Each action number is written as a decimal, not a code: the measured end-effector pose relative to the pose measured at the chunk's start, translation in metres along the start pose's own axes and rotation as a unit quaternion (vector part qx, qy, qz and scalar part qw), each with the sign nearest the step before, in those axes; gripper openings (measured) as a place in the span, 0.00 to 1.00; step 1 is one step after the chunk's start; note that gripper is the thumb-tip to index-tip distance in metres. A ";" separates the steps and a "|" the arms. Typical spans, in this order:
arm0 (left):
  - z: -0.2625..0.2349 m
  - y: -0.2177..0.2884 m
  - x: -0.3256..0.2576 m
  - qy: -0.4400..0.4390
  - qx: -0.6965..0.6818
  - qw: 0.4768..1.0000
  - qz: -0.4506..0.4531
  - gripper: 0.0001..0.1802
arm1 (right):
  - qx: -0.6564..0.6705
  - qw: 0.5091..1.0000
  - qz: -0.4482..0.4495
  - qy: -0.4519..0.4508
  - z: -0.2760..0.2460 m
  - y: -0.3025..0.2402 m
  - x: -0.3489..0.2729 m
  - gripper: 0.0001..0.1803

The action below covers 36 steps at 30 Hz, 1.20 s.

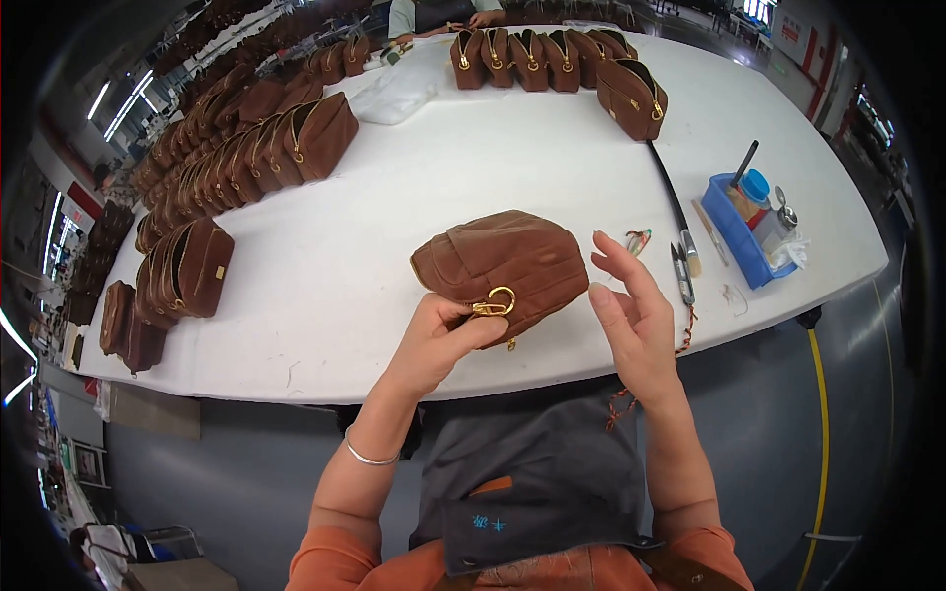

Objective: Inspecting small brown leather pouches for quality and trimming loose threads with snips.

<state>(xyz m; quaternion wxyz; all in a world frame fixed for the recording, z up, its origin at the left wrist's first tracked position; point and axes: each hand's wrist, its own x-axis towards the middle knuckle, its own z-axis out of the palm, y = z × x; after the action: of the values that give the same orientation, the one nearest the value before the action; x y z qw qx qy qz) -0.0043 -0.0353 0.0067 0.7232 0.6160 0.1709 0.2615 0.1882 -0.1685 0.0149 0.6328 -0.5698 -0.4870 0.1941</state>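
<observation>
A brown pouch (512, 258) with gold hardware is held up above the white table, tilted on its side. My left hand (439, 340) is closed on its near left end, thumb beside a gold ring clasp (494, 303). A small gold zipper pull (511, 344) hangs from the pouch's lower edge. Just off the pouch's right end is my right hand (636, 320), its thumb and fingers apart with nothing between them. Whether a fingertip brushes the pouch I cannot tell.
Rows of brown pouches (325, 138) stand at the left, and more (527, 59) at the back. On the right of the white table (325, 340) lie thread snips (682, 273), a brush (692, 254) and a blue bin (734, 231) of bottles. A person (443, 15) sits across the table.
</observation>
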 end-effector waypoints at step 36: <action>-0.001 -0.018 -0.053 0.184 0.332 0.925 -0.017 0.21 | -0.162 0.981 -0.082 -0.072 0.039 0.037 -0.030 0.28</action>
<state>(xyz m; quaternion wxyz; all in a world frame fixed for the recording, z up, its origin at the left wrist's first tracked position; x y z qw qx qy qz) -0.0443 -0.0674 -0.0152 0.4374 0.7589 0.3885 0.2860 0.1538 -0.1617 -0.0350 0.5089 -0.6076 -0.6015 0.1003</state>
